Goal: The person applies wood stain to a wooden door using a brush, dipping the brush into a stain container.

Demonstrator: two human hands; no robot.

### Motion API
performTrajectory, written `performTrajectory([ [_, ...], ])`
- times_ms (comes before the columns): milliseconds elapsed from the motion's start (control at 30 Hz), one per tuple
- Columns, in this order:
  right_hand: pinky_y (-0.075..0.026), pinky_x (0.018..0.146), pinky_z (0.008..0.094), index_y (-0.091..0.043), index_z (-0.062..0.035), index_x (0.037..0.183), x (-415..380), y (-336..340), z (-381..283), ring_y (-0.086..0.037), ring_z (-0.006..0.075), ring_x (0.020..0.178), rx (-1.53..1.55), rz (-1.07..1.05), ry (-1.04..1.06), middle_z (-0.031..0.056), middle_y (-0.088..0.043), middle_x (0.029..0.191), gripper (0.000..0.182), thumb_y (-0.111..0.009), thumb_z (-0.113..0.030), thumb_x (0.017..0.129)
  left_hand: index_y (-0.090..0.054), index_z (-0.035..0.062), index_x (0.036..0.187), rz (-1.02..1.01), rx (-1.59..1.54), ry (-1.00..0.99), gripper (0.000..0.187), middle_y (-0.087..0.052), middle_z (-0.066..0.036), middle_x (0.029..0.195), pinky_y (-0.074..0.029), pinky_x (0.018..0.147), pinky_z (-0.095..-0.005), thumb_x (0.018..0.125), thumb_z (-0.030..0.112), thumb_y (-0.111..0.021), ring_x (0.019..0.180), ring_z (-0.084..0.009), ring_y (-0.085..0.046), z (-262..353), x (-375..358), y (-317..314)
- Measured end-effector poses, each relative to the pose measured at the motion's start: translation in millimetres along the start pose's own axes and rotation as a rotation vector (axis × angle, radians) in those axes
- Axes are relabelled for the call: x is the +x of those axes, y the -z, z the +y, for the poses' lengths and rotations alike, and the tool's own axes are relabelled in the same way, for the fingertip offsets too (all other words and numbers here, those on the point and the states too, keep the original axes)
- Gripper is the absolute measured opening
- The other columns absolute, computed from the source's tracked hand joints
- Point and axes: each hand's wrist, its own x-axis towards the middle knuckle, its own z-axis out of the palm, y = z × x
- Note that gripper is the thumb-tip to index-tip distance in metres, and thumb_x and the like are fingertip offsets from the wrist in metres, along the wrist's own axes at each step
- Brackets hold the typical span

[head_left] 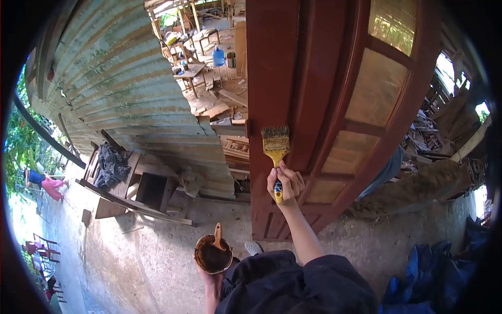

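My right hand [286,181] is closed around the yellow handle of a paintbrush [276,146]. Its dark bristles point up and lie against or just in front of the reddish-brown door panel [272,63]; contact is hard to make out. The door stands upright and has panes [376,86] along its right side. Low at the left, my left hand [210,277] holds a round bowl [213,264] from beneath, its fingers mostly hidden. Dark brown stuff coats the bowl's inside. A second brush with an orange-brown handle [217,235] leans in it.
A corrugated metal wall [120,78] stands left of the door. Before it is a wooden piece of furniture [151,191] with a dark cloth [111,166] on top. Blue tarp [423,272] lies at lower right. Scrap wood [439,118] is piled behind the door. A person [44,183] is far left.
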Motion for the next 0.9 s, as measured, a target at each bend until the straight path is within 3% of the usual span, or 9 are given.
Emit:
performTrajectory([
  [67, -0.051, 0.058, 0.0323, -0.067, -0.0044, 0.092, -12.5, 5.4, -5.1, -0.070, 0.0221, 0.066, 0.006, -0.022, -0.017, 0.0136, -0.079, 0.103, 0.014, -0.080, -0.005, 0.087, -0.056, 0.0054, 0.145, 0.083, -0.116, -0.026, 0.056, -0.067, -0.019, 0.133, -0.060, 0.100, -0.0583, 0.109, 0.047, -0.049, 0.119, -0.0385, -0.067, 6.2, -6.5, -9.6],
  [100, -0.051, 0.059, 0.0324, -0.068, -0.0048, 0.093, -20.2, 7.6, -7.5, -0.070, 0.0221, 0.066, 0.003, -0.030, -0.029, 0.0130, -0.080, 0.103, 0.015, -0.081, -0.005, 0.087, -0.055, 0.0064, 0.147, 0.044, -0.120, -0.036, 0.054, -0.066, -0.019, 0.136, -0.059, 0.103, -0.0582, 0.109, 0.045, -0.049, 0.122, -0.0375, -0.066, 5.6, -7.9, -3.3],
  [300, -0.055, 0.063, 0.0325, -0.070, -0.0064, 0.093, -69.9, 34.6, -32.9, -0.077, 0.0234, 0.076, -0.070, -0.180, -0.144, 0.0091, -0.080, 0.104, 0.016, -0.084, -0.007, 0.085, -0.054, 0.0071, 0.150, -0.104, -0.092, 0.049, 0.057, -0.066, -0.017, 0.139, -0.057, 0.107, -0.0553, 0.110, 0.047, -0.049, 0.121, -0.0370, -0.067, 17.1, -31.4, 25.3],
  [400, -0.058, 0.065, 0.0350, -0.070, -0.0065, 0.092, -99.5, 47.6, -48.1, -0.076, 0.0249, 0.076, -0.076, -0.227, -0.190, 0.0089, -0.080, 0.105, 0.016, -0.084, -0.008, 0.085, -0.055, 0.0067, 0.149, 0.088, 0.014, 0.064, 0.059, -0.067, -0.017, 0.138, -0.058, 0.106, -0.0518, 0.110, 0.050, -0.048, 0.121, -0.0359, -0.068, 10.1, -43.0, 58.8],
  [533, -0.057, 0.062, 0.0378, -0.071, -0.0073, 0.089, -152.7, 69.8, -72.6, -0.076, 0.0238, 0.077, -0.128, -0.318, -0.261, 0.0059, -0.079, 0.104, 0.013, -0.083, -0.012, 0.087, -0.056, 0.0067, 0.148, 0.040, -0.133, 0.128, 0.052, -0.067, -0.017, 0.136, -0.058, 0.107, -0.0507, 0.110, 0.041, -0.054, 0.121, -0.0331, -0.068, 16.2, -70.1, 85.1],
  [633, -0.060, 0.068, 0.0407, -0.069, -0.0068, 0.095, -200.1, 91.3, -89.4, -0.075, 0.0321, 0.078, -0.143, -0.441, -0.395, 0.0094, -0.078, 0.101, 0.012, -0.079, -0.011, 0.091, -0.056, 0.0060, 0.149, 0.047, 0.074, 0.083, 0.055, -0.067, -0.017, 0.138, -0.057, 0.109, -0.0504, 0.110, 0.046, -0.050, 0.123, -0.0331, -0.067, 18.1, -97.8, 98.8],
  [700, -0.058, 0.071, 0.0465, -0.067, -0.0069, 0.098, -233.9, 107.1, -101.5, -0.073, 0.0390, 0.084, -0.133, -0.625, -0.709, 0.0136, -0.073, 0.098, 0.012, -0.075, -0.015, 0.095, -0.055, 0.0056, 0.149, 0.048, 0.212, 0.047, 0.058, -0.066, -0.017, 0.139, -0.056, 0.109, -0.0502, 0.110, 0.048, -0.047, 0.124, -0.0331, -0.067, 19.7, -112.8, 108.7],
  [833, -0.053, 0.077, 0.0565, -0.061, -0.0048, 0.095, -302.9, 137.5, -99.3, -0.069, 0.0453, 0.093, -0.211, -0.576, -0.932, 0.0176, -0.070, 0.095, 0.017, -0.074, -0.016, 0.094, -0.055, 0.0047, 0.150, 0.048, 0.505, -0.033, 0.064, -0.065, -0.017, 0.141, -0.054, 0.111, -0.0499, 0.111, 0.054, -0.041, 0.127, -0.0330, -0.066, 28.9, -133.5, 131.8],
  [900, -0.053, 0.078, 0.0565, -0.061, -0.0046, 0.094, -308.4, 149.3, -103.1, -0.069, 0.0454, 0.092, -0.224, -0.592, -1.003, 0.0180, -0.070, 0.094, 0.018, -0.074, -0.017, 0.094, -0.055, 0.0043, 0.150, 0.056, 0.662, -0.055, 0.067, -0.065, -0.017, 0.142, -0.054, 0.112, -0.0497, 0.111, 0.056, -0.038, 0.128, -0.0330, -0.065, 36.9, -152.3, 147.9],
])
